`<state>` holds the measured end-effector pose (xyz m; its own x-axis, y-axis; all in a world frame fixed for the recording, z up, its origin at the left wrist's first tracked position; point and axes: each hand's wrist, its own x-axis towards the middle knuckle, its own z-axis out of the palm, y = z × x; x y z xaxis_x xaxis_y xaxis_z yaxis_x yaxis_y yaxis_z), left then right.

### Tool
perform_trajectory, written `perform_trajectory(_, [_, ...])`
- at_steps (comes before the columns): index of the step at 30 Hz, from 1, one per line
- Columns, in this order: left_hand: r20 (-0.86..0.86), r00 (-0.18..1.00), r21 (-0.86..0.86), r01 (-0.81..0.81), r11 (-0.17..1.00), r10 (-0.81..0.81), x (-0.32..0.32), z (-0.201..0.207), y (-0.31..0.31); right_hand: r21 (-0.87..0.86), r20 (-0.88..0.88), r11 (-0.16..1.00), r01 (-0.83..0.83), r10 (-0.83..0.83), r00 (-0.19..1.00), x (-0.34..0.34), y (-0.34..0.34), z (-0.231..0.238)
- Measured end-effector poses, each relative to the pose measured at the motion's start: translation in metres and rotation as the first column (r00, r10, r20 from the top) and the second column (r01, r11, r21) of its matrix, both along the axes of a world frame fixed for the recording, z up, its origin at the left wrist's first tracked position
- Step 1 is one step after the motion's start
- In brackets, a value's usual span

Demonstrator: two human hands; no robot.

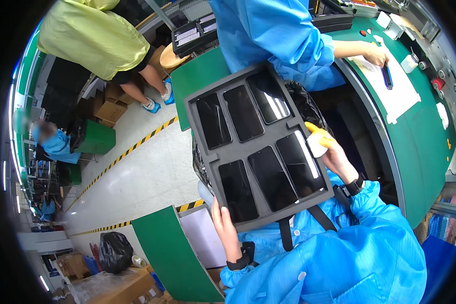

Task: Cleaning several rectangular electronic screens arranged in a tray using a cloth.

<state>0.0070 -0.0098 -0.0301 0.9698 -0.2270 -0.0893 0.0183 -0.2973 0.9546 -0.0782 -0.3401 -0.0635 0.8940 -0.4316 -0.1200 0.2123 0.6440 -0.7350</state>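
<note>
A dark grey foam tray (238,153) lies tilted in front of my body, with several black phone-sized glass panels (243,112) set in its slots. My left hand (225,226) grips the tray's near left edge, fingers partly hidden beneath it. At the right edge my right hand (333,152) holds the tray, with yellow covers on its fingers. A small white piece (317,145) sits at its thumb; whether that is a cover or a cloth I cannot tell. Both wrists wear black bands.
On the right, a green workbench (415,167) carries white paper (390,93). A co-worker in a blue coat (276,33) stands ahead, one hand by a dark blue tool (387,77). Another person in yellow (88,38) stands far left. A green board (175,251) is near left.
</note>
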Motion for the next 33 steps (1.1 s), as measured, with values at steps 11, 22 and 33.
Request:
perform_trajectory(11, [-0.270,0.958,-0.068,0.075,0.995,-0.090,-0.090,0.019,0.029,-0.406,-0.344,0.886,-0.224,0.079,0.936,-0.087,0.026,0.035])
perform_trajectory(22, [-0.325,0.943,-0.025,-0.086,0.996,0.074,-0.093,-0.002,0.017,-0.609,-0.237,0.778,-0.157,0.011,0.972,-0.104,0.034,0.038])
perform_trajectory(33, [-0.088,0.984,0.027,0.159,0.987,-0.156,-0.104,0.024,0.016,-0.622,-0.204,0.783,-0.008,-0.152,0.967,-0.171,0.060,0.074])
